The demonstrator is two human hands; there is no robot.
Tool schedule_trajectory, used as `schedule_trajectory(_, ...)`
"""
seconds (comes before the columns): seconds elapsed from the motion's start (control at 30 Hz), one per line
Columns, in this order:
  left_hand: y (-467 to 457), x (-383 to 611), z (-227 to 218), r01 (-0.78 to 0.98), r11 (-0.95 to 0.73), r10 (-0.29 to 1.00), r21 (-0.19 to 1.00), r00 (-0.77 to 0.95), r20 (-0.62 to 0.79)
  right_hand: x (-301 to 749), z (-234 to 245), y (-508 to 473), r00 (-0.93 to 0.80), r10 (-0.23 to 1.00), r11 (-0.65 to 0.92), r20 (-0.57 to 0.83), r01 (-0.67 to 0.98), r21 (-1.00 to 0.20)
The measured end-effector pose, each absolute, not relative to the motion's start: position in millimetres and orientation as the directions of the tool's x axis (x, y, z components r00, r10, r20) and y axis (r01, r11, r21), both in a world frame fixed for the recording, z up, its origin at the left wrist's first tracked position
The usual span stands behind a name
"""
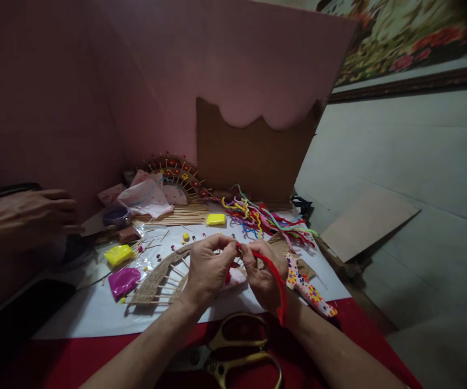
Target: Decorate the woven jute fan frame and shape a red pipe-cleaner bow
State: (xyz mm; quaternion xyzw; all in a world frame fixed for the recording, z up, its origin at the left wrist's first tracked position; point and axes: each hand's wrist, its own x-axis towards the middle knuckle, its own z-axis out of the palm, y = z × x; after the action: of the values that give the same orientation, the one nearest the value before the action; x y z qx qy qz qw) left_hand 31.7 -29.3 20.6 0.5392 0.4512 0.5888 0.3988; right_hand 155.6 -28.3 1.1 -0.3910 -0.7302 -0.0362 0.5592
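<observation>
Between my two hands, above the white sheet, is a fuzzy red pipe cleaner (277, 278). My left hand (209, 265) pinches its end between thumb and forefinger. My right hand (263, 273) grips it close by, and its long tail curves over that wrist. Below them, partly hidden by my left hand, lies a fan-shaped frame (152, 286) of thin sticks wrapped in brown twine. A floral-print piece (312, 292) rests to the right of my right hand. Nearest my forearms, gold-handled scissors (239, 351) lie on the red cloth.
Another person's hand (26, 213) is at the left. Yellow clay packs (216, 219), a magenta pack (123, 282) and small beads lie about. Behind are colourful pipe cleaners (257, 213), a bundle of sticks (176, 215), a decorated fan (184, 175) and a cardboard panel (249, 156).
</observation>
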Motion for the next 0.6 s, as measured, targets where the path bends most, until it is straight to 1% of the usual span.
schedule_trajectory(0.13,-29.7,31.4,17.9,0.189,-0.37,0.912,0.909,-0.112,0.394,154.4,2.4,-28.3,-0.045,0.538,0.677,0.841,0.617,-0.4)
schedule_trajectory(0.2,-29.3,32.0,16.9,0.235,-0.388,0.899,0.891,-0.115,0.422,153.4,2.5,-27.7,-0.039,0.531,0.681,0.847,0.614,-0.399)
schedule_trajectory(0.43,-28.5,35.8,17.1,0.248,-0.359,0.9,0.9,-0.163,0.405,152.0,1.8,-26.1,-0.008,0.492,0.692,0.87,0.611,-0.386)
schedule_trajectory(0.6,-27.9,37.9,19.7,0.169,-0.353,0.91,0.92,-0.167,0.38,152.9,3.1,-26.5,-0.03,0.488,0.704,0.872,0.605,-0.373)
